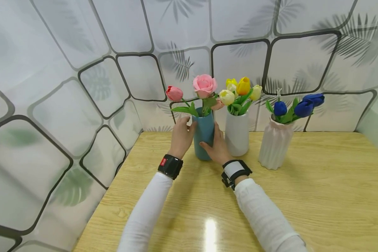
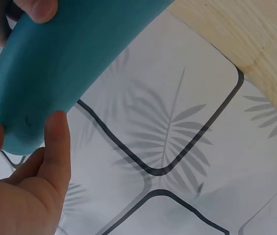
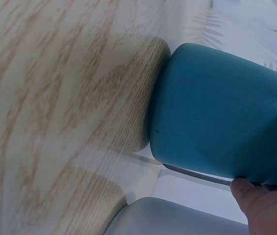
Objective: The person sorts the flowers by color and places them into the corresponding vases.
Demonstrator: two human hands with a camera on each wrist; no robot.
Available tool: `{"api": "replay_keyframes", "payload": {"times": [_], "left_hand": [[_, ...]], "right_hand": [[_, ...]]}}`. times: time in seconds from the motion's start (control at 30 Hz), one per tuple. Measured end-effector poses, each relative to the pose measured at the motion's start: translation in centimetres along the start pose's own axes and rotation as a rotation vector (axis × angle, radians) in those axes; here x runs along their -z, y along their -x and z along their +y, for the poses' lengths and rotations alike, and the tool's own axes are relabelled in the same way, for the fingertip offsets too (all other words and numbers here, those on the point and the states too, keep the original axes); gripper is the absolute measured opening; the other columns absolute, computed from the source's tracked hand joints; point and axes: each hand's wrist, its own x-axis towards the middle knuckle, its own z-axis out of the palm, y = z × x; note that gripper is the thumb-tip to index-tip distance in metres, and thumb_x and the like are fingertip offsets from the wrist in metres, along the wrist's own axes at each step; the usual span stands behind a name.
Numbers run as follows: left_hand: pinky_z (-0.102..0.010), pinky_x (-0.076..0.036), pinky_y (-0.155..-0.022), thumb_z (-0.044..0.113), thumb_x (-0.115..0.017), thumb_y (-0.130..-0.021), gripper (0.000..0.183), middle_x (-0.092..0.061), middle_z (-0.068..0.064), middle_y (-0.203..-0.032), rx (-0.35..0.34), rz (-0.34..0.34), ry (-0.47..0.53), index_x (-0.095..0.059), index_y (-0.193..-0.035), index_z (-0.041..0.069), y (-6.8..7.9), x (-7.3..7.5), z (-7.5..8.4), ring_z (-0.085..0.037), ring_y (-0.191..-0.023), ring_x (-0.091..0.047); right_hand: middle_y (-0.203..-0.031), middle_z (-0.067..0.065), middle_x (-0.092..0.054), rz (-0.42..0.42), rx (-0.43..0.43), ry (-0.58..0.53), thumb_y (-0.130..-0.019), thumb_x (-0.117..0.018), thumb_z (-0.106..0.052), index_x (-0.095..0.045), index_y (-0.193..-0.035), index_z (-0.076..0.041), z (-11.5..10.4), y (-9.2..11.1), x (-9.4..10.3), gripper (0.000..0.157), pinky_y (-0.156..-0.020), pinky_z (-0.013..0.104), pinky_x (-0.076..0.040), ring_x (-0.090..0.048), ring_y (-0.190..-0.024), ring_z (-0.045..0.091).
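A blue vase (image 1: 204,134) stands upright at the back of the table, holding a pink rose (image 1: 204,85), a pink tulip (image 1: 174,93) and green leaves. My left hand (image 1: 182,136) is at the vase's upper left side. In the left wrist view, its thumb and fingers (image 2: 57,134) lie around the rim end of the vase. Lower down, my right hand (image 1: 218,147) grips the vase's right side, its thumb across the front. The right wrist view has the vase's base (image 3: 177,103) at the tabletop and a fingertip (image 3: 241,188) against its side.
Close on the right stands a white vase (image 1: 237,134) with yellow and cream tulips (image 1: 243,86). Farther right is a pale pink ribbed vase (image 1: 275,145) with blue tulips (image 1: 303,107). A patterned curtain (image 1: 239,21) lines the back and left of the wooden table (image 1: 327,196).
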Motion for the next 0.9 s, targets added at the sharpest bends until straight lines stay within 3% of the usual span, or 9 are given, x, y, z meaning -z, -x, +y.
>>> {"api": "replay_keyframes", "payload": {"times": [0.17,0.33,0.47,0.63,0.9], "left_hand": [[-0.034,-0.051,-0.072,0.016,-0.056,-0.096,0.019,-0.063,-0.015,-0.097,-0.045,0.078,0.025,-0.061,-0.1,-0.001,0.7,-0.3,-0.2,-0.025,-0.078,-0.063],[-0.032,-0.051,-0.07,0.01,-0.056,-0.094,0.009,-0.062,-0.012,-0.088,-0.061,0.087,0.038,-0.059,-0.091,0.003,1.8,-0.6,-0.6,-0.023,-0.076,-0.062],[-0.034,-0.052,-0.073,0.008,-0.054,-0.094,0.012,-0.063,-0.014,-0.099,-0.006,0.025,0.053,-0.061,-0.101,0.0,3.3,-1.1,-0.9,-0.026,-0.083,-0.063],[-0.039,-0.05,-0.079,0.01,-0.052,-0.095,0.027,-0.058,-0.018,-0.115,0.039,-0.089,-0.007,-0.055,-0.12,-0.001,5.4,-1.7,-1.1,-0.03,-0.098,-0.059],[-0.045,-0.05,-0.084,0.015,-0.052,-0.097,0.042,-0.047,-0.025,-0.131,0.031,-0.233,-0.094,-0.044,-0.136,0.001,8.1,-1.7,-0.9,-0.038,-0.115,-0.051]], "right_hand": [[-0.15,0.027,-0.02,0.006,-0.001,-0.002,-0.09,-0.065,-0.034,0.007,-0.151,-0.013,0.2,-0.1,0.0,0.097,-0.105,0.052,-0.032,-0.032,-0.134,0.04],[-0.15,0.026,-0.019,0.009,-0.003,0.006,-0.09,-0.064,-0.035,0.007,-0.151,-0.013,0.3,-0.1,0.1,0.097,-0.105,0.052,-0.032,-0.032,-0.134,0.039],[-0.15,0.026,-0.019,0.005,-0.004,0.008,-0.09,-0.064,-0.035,0.008,-0.151,-0.014,0.4,-0.2,0.2,0.098,-0.105,0.052,-0.033,-0.032,-0.134,0.039],[-0.151,0.026,-0.018,-0.024,-0.007,0.017,-0.091,-0.063,-0.031,0.007,-0.151,-0.009,0.2,0.2,0.5,0.095,-0.106,0.052,-0.031,-0.029,-0.136,0.04],[-0.151,0.031,-0.014,-0.115,0.068,0.03,-0.094,-0.057,-0.017,0.001,-0.149,0.004,-0.1,2.2,1.6,0.083,-0.108,0.053,-0.028,-0.022,-0.138,0.042]]}}
